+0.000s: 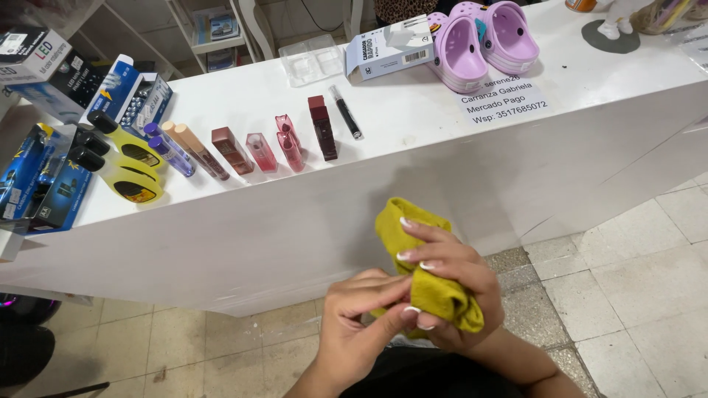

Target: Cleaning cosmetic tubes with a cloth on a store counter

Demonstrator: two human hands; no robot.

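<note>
So the person has a mustard-yellow cloth [431, 284] bunched up between both hands, held low in front of the body, just off the front face of the white counter [413, 125] and above the tiled floor [627, 295]. The right hand [453, 284] is the one really carrying it: the cloth is draped over and wrapped round that hand, with the fingers [424, 236] curled onto the upper fold. The left hand [354, 313] comes in from the lower left and pinches the near edge of the cloth between thumb and fingertips, so it's closed on the fabric too, just with a lighter hold.

The cloth's long axis runs on a diagonal, from an upper-left corner sticking up toward the counter, down to the lower right where the bulk sits by the right wrist. That free upper end points at the counter, roughly under the row of lip glosses and small cosmetic tubes [254, 151] lined up on top. Those sit well apart from the hands, up and to the left. The lilac clogs [483, 40] are further off, upper right. The right hand is nearer the counter.
</note>
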